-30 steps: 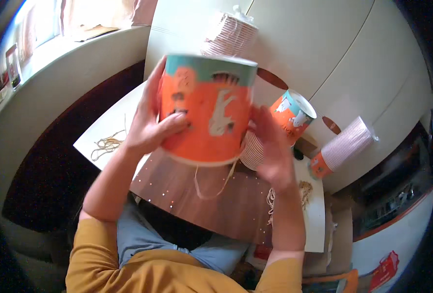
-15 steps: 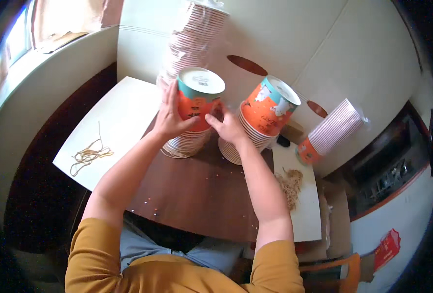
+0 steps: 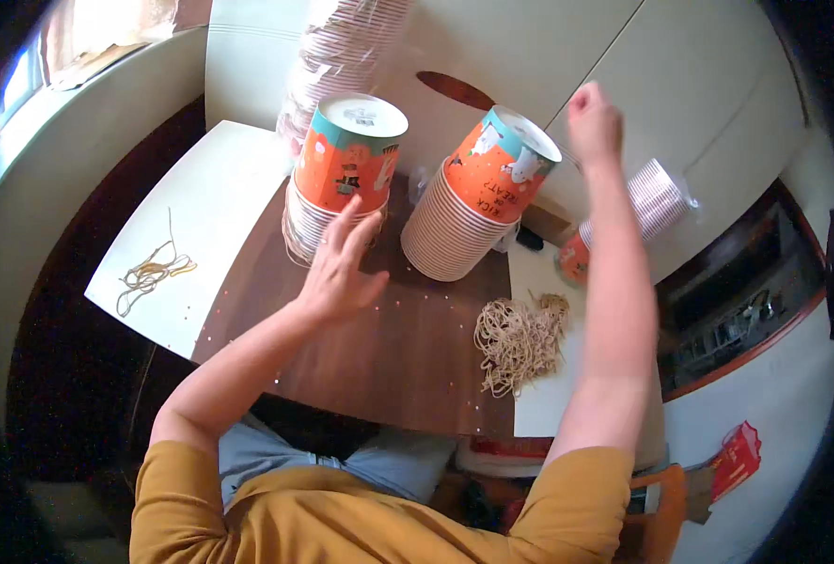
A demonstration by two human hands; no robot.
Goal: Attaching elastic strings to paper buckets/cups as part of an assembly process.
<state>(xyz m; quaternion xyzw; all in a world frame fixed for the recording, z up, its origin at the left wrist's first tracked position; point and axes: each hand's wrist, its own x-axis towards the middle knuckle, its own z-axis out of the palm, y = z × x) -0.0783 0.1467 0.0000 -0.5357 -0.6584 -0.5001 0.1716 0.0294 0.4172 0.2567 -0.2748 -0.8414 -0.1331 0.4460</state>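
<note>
My left hand is open with its fingers spread, close to the near side of a left stack of upturned paper buckets. The top bucket is orange with a teal band and a white base; pale rims sit below it. Thin tan strands hang around this stack's lower part. Beside it a similar right stack of upturned paper buckets leans in the view. Raised high at the right, my right hand is closed in a fist; what it holds, if anything, is hidden.
A heap of tan stringy loops lies at the table's right, a smaller tangle on its white left part. Plastic-wrapped stacks of buckets stand behind and lean at right. A dark object and wooden chair are nearby.
Both hands have left the left stack's top bucket. My right hand has swung up and right, closing into a fist; my left has come down nearer me. The heap of loops is more exposed.
</note>
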